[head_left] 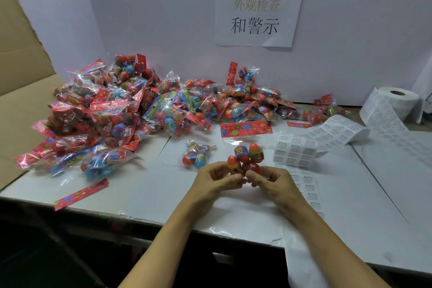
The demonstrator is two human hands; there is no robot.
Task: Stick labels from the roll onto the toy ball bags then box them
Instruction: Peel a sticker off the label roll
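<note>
Cardboard box (21, 58) at 9 o'clock, flap open; pile of toy ball bags (131, 114) from 9 to 12 o'clock on the white table (149, 184), clear film, red flowered header cards, red and blue balls inside; one small bag (196, 155) lies apart, just left of centre; held bag (245, 154) at centre, header card at top, about five egg-shaped red-orange balls with printed bands; left hand (216, 180) pinches its lower edge, fingers curled; right hand (271, 181) likewise grips the same edge, the two hands touching; label strip (327, 134) with small white warning labels at 2 o'clock; label roll (395, 106) at 3 o'clock, upright against the wall.
</note>
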